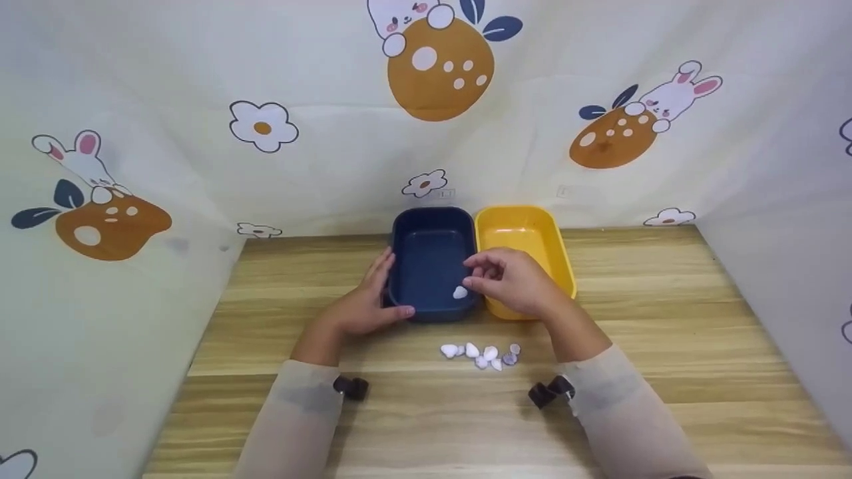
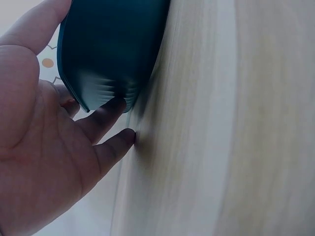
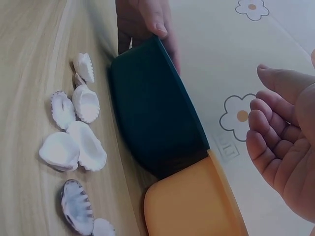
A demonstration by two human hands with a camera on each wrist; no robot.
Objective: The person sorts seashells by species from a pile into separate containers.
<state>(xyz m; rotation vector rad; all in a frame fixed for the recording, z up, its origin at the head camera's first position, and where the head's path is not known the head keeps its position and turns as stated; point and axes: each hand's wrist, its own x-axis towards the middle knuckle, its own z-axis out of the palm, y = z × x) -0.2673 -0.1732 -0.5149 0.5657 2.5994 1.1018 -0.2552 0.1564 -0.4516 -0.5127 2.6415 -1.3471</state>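
Observation:
A dark blue tray stands on the table. My left hand rests against its left front corner, fingers spread along the side wall and thumb at the front rim. In the left wrist view, fingertips touch the wall of the tray. Above the right rim of the blue tray is my right hand, fingers loosely bent. The right wrist view shows a gap between this hand's thumb and fingers, with nothing in it. One white seashell appears just below the fingertips, within the tray's outline; whether it lies on the bottom cannot be told.
A yellow tray stands against the blue tray's right side, partly hidden by my right hand. Several white and greyish seashells lie in a cluster in front of the trays. A patterned cloth wall rises behind the table.

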